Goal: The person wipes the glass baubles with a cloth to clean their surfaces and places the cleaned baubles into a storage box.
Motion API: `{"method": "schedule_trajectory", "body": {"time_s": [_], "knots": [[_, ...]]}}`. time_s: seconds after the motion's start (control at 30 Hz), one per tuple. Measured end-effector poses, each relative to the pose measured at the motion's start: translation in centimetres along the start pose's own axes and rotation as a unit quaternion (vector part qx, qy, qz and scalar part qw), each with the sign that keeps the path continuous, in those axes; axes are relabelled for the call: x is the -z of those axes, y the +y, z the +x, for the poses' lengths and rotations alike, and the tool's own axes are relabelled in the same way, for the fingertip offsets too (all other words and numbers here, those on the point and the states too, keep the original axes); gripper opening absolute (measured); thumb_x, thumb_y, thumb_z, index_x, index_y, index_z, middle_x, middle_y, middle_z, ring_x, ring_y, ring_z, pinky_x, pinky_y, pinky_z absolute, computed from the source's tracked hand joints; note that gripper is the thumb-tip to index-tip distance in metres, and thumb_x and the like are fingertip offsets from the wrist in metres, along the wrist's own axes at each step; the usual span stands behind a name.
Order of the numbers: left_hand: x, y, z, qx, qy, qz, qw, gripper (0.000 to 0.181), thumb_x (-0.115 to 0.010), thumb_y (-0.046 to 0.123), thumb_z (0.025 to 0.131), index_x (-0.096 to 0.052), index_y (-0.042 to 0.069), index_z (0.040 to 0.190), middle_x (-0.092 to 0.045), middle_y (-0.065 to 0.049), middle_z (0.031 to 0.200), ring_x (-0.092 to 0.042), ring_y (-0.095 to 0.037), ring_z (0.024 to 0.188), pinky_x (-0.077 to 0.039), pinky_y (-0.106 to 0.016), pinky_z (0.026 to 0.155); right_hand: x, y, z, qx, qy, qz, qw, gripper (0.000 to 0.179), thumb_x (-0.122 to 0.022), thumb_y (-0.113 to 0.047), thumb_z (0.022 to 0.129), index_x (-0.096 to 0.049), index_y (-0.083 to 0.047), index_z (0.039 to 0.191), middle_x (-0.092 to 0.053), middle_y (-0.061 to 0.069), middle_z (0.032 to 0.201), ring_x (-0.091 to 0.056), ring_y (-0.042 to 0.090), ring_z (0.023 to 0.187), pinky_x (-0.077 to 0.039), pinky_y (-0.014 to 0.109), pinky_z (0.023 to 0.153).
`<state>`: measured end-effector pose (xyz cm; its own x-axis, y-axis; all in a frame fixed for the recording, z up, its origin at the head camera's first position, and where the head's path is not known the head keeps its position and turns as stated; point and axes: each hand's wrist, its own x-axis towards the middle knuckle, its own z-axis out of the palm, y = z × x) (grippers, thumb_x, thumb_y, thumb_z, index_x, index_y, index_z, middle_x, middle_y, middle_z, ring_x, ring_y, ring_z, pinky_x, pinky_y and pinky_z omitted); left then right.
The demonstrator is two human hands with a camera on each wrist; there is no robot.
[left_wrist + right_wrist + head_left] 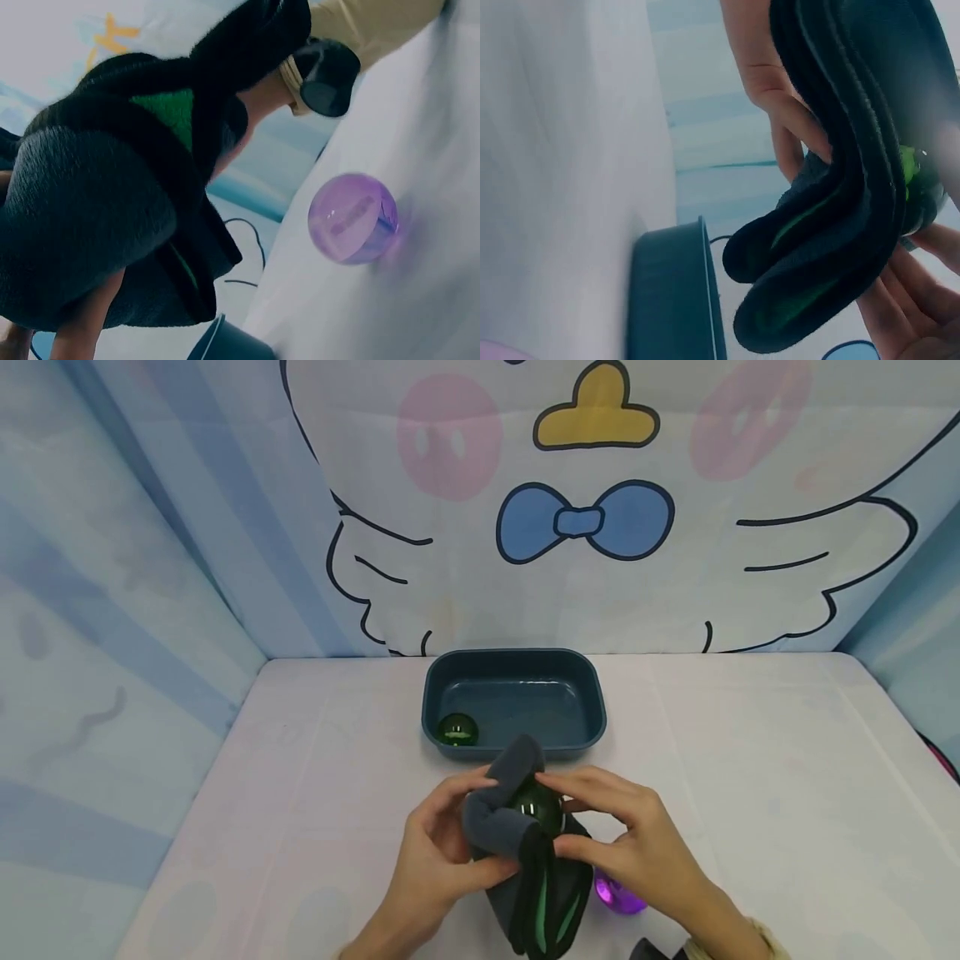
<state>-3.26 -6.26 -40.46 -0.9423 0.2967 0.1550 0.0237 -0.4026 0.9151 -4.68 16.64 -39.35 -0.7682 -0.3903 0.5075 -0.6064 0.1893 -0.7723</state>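
Observation:
A folded dark grey cloth with black edges and green strips is held up over the near middle of the table. My left hand grips its left side, thumb in front and fingers behind. Against the cloth sits a dark green transparent ball, and my right hand pinches it between thumb and fingertips. The right wrist view shows the cloth layers side-on, with the ball partly hidden behind them. In the left wrist view the cloth covers most of the left hand.
Beyond the hands stands a dark blue-green rectangular bin with another green ball in its near left corner. A purple transparent ball rests on the table beside the right forearm. Patterned curtains enclose the table's back and sides.

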Motion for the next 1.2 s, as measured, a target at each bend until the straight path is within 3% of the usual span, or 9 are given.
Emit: {"method": "schedule_trajectory", "body": {"time_s": [0.13,0.3,0.4,0.5,0.67,0.87,1.03,1.2], "knots": [[0.04,0.03,0.07,0.025,0.026,-0.006,0.9993,0.066,-0.081,-0.008,0.073,-0.054,0.005,0.132,-0.048,-0.013,0.142,-0.054,-0.024,0.127,-0.051,-0.033,0.101,-0.20,-0.10,0.06,0.044,0.009,-0.030,0.9986,0.056,-0.083,-0.006,0.078,-0.063,-0.006,0.131,-0.062,0.008,0.127,-0.061,0.013,0.115,-0.055,0.024,0.090],[0.15,0.07,0.25,0.030,0.038,-0.001,0.9988,0.065,-0.079,-0.007,0.075,-0.053,0.005,0.133,-0.047,-0.014,0.140,-0.055,-0.026,0.124,-0.053,-0.034,0.098,-0.27,-0.04,0.32,0.107,0.005,-0.079,0.9911,0.045,-0.069,-0.030,0.093,-0.064,-0.006,0.130,-0.058,0.012,0.134,-0.053,0.017,0.127,-0.046,0.020,0.102],[0.16,0.13,0.27,0.026,0.036,0.002,0.9990,0.063,-0.080,-0.007,0.074,-0.054,0.004,0.131,-0.047,-0.015,0.142,-0.052,-0.027,0.128,-0.051,-0.034,0.101,-0.26,0.04,0.41,0.133,0.002,-0.087,0.9874,0.042,-0.065,-0.029,0.096,-0.065,-0.005,0.129,-0.058,0.014,0.135,-0.053,0.020,0.127,-0.045,0.021,0.104],[0.14,0.17,0.28,0.024,0.031,0.005,0.9992,0.063,-0.081,-0.007,0.073,-0.055,0.003,0.130,-0.046,-0.014,0.145,-0.048,-0.027,0.133,-0.048,-0.033,0.104,-0.24,0.04,0.29,0.108,-0.009,-0.062,0.9922,0.040,-0.072,-0.018,0.092,-0.065,-0.006,0.129,-0.059,0.012,0.135,-0.053,0.018,0.127,-0.045,0.021,0.104],[0.18,-0.04,0.33,0.037,0.025,0.002,0.9990,0.065,-0.081,-0.006,0.073,-0.054,0.003,0.131,-0.046,-0.013,0.145,-0.049,-0.027,0.131,-0.050,-0.033,0.102,-0.21,-0.09,0.04,0.003,-0.027,-0.012,0.9996,0.057,-0.079,0.006,0.077,-0.065,-0.009,0.130,-0.059,0.007,0.133,-0.056,0.015,0.125,-0.049,0.023,0.100],[0.01,-0.18,0.27,0.048,0.022,0.000,0.9986,0.066,-0.081,-0.006,0.074,-0.053,0.003,0.133,-0.046,-0.013,0.145,-0.047,-0.028,0.132,-0.050,-0.034,0.102,-0.33,-0.19,0.01,-0.069,-0.018,0.057,0.9958,0.053,-0.076,0.003,0.082,-0.062,-0.007,0.132,-0.063,0.010,0.125,-0.064,0.011,0.111,-0.059,0.031,0.082],[0.02,-0.20,0.30,0.063,0.033,0.000,0.9975,0.068,-0.082,-0.006,0.073,-0.052,0.004,0.134,-0.049,-0.013,0.140,-0.052,-0.027,0.127,-0.052,-0.034,0.099,-0.42,-0.12,0.07,-0.083,-0.011,0.043,0.9955,0.051,-0.077,-0.001,0.083,-0.063,-0.008,0.132,-0.065,0.008,0.121,-0.064,0.010,0.106,-0.060,0.033,0.079],[0.00,-0.35,0.45,0.086,0.055,0.000,0.9948,0.069,-0.083,-0.003,0.073,-0.052,0.006,0.134,-0.054,-0.011,0.131,-0.056,-0.027,0.119,-0.054,-0.033,0.096,-0.28,-0.27,0.08,-0.060,-0.022,-0.017,0.9978,0.061,-0.081,-0.002,0.079,-0.061,-0.013,0.135,-0.058,0.002,0.131,-0.059,0.012,0.118,-0.057,0.031,0.089]]}}
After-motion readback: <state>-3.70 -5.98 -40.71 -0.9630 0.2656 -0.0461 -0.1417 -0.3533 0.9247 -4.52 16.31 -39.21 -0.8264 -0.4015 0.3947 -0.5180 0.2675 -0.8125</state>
